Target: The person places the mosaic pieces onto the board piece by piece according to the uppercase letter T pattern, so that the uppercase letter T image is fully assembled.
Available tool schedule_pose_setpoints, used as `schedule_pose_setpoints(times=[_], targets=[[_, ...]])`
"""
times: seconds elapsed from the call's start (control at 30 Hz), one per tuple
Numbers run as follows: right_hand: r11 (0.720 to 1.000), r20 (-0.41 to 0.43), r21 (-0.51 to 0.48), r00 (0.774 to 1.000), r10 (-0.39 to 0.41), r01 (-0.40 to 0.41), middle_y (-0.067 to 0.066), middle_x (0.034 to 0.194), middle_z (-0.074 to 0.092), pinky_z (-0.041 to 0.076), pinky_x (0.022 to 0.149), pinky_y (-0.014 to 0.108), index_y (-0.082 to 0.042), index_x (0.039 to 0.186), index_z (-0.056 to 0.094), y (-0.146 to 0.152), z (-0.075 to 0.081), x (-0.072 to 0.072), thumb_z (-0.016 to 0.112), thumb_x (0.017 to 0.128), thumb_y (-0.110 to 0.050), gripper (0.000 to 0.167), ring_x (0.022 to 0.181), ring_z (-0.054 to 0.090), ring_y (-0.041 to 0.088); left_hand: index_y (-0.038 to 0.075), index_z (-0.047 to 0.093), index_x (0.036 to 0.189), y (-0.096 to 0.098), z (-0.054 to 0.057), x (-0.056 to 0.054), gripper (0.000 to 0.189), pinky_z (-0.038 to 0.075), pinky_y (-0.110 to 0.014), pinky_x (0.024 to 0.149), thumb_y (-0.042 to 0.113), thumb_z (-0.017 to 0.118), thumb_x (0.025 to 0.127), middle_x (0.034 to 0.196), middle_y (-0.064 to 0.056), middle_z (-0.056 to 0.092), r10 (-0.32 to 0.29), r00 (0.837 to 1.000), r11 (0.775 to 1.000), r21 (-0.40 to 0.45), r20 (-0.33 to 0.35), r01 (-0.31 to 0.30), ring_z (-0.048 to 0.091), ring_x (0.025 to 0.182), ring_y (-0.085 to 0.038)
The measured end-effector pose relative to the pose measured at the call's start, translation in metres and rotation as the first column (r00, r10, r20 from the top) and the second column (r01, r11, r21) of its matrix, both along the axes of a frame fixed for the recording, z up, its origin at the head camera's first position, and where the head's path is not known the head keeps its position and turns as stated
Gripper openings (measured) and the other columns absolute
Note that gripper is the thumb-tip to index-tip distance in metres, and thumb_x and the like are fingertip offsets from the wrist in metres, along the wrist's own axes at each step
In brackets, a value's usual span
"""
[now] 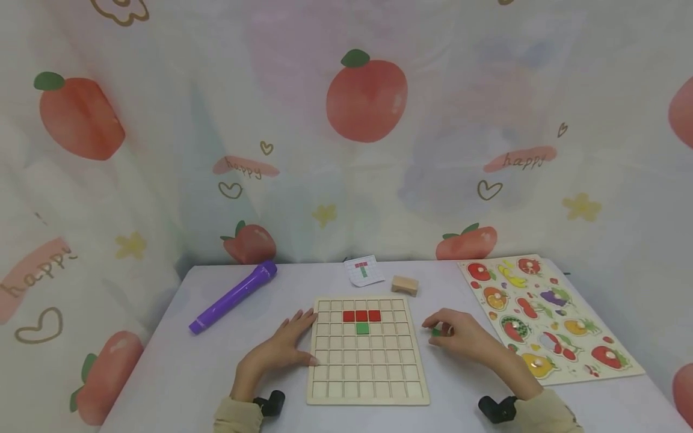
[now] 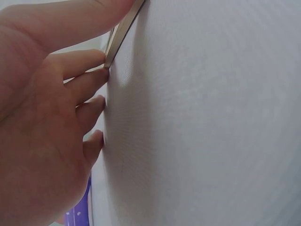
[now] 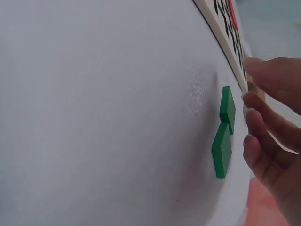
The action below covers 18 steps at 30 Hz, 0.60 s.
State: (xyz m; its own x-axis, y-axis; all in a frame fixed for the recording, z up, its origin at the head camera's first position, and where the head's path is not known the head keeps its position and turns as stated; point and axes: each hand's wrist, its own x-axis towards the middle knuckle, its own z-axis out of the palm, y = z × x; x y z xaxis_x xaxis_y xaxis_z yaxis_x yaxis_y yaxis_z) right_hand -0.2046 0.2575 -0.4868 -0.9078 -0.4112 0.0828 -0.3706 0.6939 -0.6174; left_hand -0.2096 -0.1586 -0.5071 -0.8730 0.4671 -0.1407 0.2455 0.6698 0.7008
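My left hand (image 1: pixel 278 346) rests at the left edge of a wooden grid board (image 1: pixel 368 401), fingers spread and straight, with fingertips and thumb at its side. Three red tiles (image 1: pixel 361 316) fill a short row near the board's top. Under the middle one sits a green tile (image 1: pixel 363 328). Right of the board, my right hand (image 1: pixel 460 337) hovers with loosely bent fingers, thumb and forefinger apart. Beneath it, two green square tiles (image 3: pixel 222 153) lie on the table, corner to corner in the right wrist view. Nothing shows between the fingertips there.
Behind the board lie a paper card (image 1: pixel 364 272) with a red and green T pattern and a small wooden block (image 1: pixel 405 285). A purple marker-shaped stick (image 1: pixel 234 297) lies at the left. At the right is a fruit puzzle board (image 1: pixel 533 300), close to the right forearm.
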Motion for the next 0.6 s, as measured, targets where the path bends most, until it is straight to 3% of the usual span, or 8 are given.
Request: schedule_pose_setpoints(times=[0.3,0.6], targets=[[0.999,0.081,0.01,0.996,-0.039,0.039,0.001,0.103,0.07,0.046,0.061,0.019,-0.006,0.115,0.072,0.017,-0.006,-0.002,0.083,0.084,-0.011,0.033,0.076,0.05,0.006,-0.001,0.035,0.158,0.0,0.004,0.0,0.098,0.004,-0.06,0.13,0.023,0.087,0.079,0.169,-0.019,0.026,0.001,1.0,1.0,0.004,-0.001,-0.001,0.012,0.158,-0.043],[0.997,0.06,0.045,0.996,-0.067,0.064,-0.001,0.095,0.066,0.042,0.06,0.02,-0.006,0.109,0.074,0.011,-0.009,-0.005,0.084,0.083,-0.011,0.029,0.073,0.047,0.007,0.0,0.035,0.158,0.001,0.001,0.001,0.099,0.005,-0.059,0.13,0.024,0.087,0.078,0.169,-0.019,0.026,0.012,1.0,1.0,-0.004,0.011,-0.012,0.012,0.159,-0.042]])
